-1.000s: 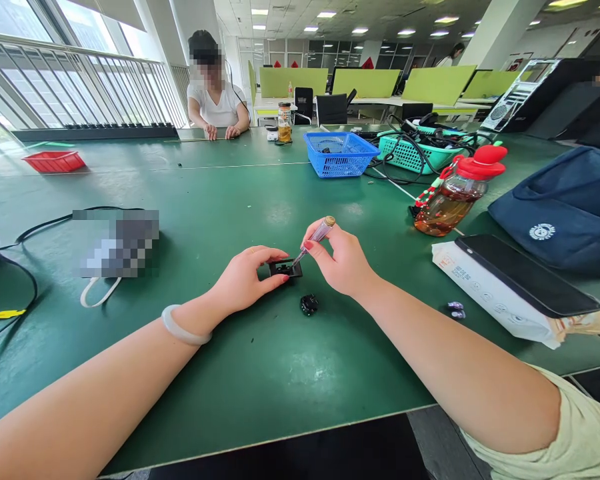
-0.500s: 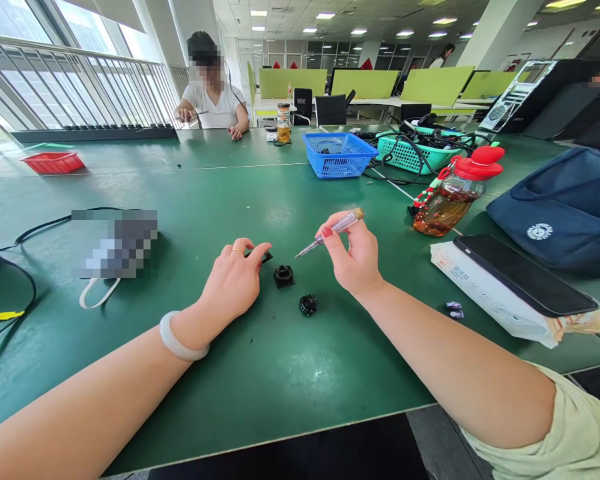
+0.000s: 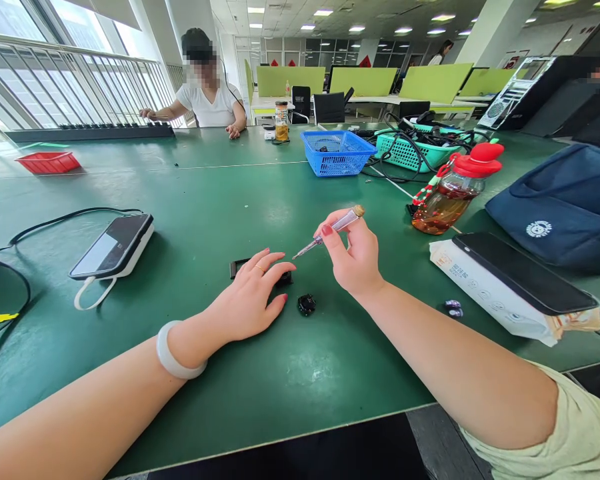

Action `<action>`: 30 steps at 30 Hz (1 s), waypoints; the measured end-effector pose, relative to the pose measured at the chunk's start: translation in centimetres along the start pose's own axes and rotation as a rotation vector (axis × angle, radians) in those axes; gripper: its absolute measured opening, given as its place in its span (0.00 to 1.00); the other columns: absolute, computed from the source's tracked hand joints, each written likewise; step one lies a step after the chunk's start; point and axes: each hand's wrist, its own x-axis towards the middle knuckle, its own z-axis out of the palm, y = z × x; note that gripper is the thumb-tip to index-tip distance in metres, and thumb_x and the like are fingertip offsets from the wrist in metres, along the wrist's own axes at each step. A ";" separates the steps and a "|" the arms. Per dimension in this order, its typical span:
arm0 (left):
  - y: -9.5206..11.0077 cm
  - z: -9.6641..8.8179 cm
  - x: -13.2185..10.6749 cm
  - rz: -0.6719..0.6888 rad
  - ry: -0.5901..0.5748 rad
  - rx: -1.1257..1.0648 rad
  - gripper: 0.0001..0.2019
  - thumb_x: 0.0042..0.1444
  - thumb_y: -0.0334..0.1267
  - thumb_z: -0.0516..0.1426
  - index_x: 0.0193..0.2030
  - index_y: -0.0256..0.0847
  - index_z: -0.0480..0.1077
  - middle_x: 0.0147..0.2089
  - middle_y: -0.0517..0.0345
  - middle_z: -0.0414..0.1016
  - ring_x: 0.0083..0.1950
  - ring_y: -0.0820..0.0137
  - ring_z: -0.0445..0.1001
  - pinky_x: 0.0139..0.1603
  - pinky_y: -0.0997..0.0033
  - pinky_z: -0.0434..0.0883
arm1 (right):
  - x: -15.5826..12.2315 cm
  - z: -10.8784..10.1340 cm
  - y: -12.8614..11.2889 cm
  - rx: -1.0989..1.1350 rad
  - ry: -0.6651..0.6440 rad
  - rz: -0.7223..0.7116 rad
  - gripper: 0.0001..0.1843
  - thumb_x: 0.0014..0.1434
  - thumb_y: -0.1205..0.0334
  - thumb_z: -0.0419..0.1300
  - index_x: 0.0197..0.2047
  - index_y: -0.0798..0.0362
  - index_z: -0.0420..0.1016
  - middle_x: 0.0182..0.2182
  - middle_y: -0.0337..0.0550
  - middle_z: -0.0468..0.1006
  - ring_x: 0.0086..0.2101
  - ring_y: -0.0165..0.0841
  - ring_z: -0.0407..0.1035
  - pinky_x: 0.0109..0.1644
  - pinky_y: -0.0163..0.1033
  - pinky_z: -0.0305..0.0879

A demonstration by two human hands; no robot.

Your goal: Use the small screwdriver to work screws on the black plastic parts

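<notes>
My right hand (image 3: 353, 257) is closed round a small screwdriver (image 3: 330, 231), held above the green table (image 3: 290, 373) with its tip pointing down and left. My left hand (image 3: 250, 297) lies open with fingers stretched out, its fingertips over a small black part (image 3: 283, 279). A flat black frame piece (image 3: 239, 266) lies on the table just left of those fingers. Another small black part (image 3: 307, 305) sits between my two hands, touched by neither.
A phone on a white power bank (image 3: 113, 245) lies left with cables. Right are a red-lidded bottle (image 3: 453, 193), a white pack with a phone on it (image 3: 510, 287), a navy bag (image 3: 560, 207). Blue (image 3: 337, 152), teal (image 3: 420, 152) and red (image 3: 47, 161) baskets stand farther back. A person sits opposite.
My left hand took the black frame off the part, set it down to the left and came back open over the small black part. My right hand lifted the screwdriver away.
</notes>
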 end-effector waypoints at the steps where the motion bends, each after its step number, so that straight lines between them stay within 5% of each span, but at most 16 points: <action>1: 0.0 0.0 0.0 0.039 0.019 -0.010 0.20 0.62 0.39 0.54 0.61 0.43 0.63 0.68 0.48 0.61 0.72 0.52 0.54 0.70 0.44 0.60 | 0.0 0.0 0.1 0.010 0.003 0.004 0.09 0.67 0.54 0.55 0.36 0.49 0.67 0.29 0.37 0.75 0.30 0.31 0.71 0.40 0.41 0.69; 8: 1.0 -0.7 0.0 0.275 0.202 -0.017 0.07 0.64 0.39 0.55 0.46 0.43 0.73 0.49 0.53 0.76 0.53 0.62 0.71 0.57 0.57 0.69 | 0.0 -0.1 0.3 0.042 0.043 0.022 0.10 0.68 0.52 0.53 0.38 0.48 0.66 0.29 0.37 0.74 0.31 0.31 0.71 0.40 0.41 0.69; 15: 1.3 -0.2 -0.1 0.496 -0.033 0.034 0.15 0.67 0.38 0.51 0.58 0.43 0.70 0.61 0.51 0.72 0.60 0.59 0.69 0.62 0.57 0.67 | 0.0 0.0 0.4 0.027 0.054 0.056 0.10 0.68 0.52 0.54 0.37 0.48 0.66 0.29 0.36 0.74 0.30 0.31 0.71 0.40 0.42 0.70; 22: 1.0 0.1 0.0 0.412 -0.114 0.065 0.19 0.64 0.26 0.49 0.56 0.45 0.72 0.54 0.50 0.71 0.47 0.65 0.74 0.50 0.66 0.74 | 0.0 0.0 0.1 0.006 0.042 0.054 0.11 0.67 0.52 0.54 0.36 0.49 0.65 0.28 0.36 0.75 0.30 0.31 0.71 0.40 0.42 0.69; 30: 0.8 0.4 0.0 0.257 -0.118 -0.074 0.11 0.67 0.36 0.52 0.52 0.44 0.72 0.51 0.54 0.72 0.39 0.71 0.76 0.44 0.71 0.75 | 0.0 0.0 0.1 0.004 0.037 0.061 0.11 0.67 0.52 0.54 0.36 0.48 0.66 0.28 0.37 0.74 0.31 0.32 0.71 0.39 0.42 0.70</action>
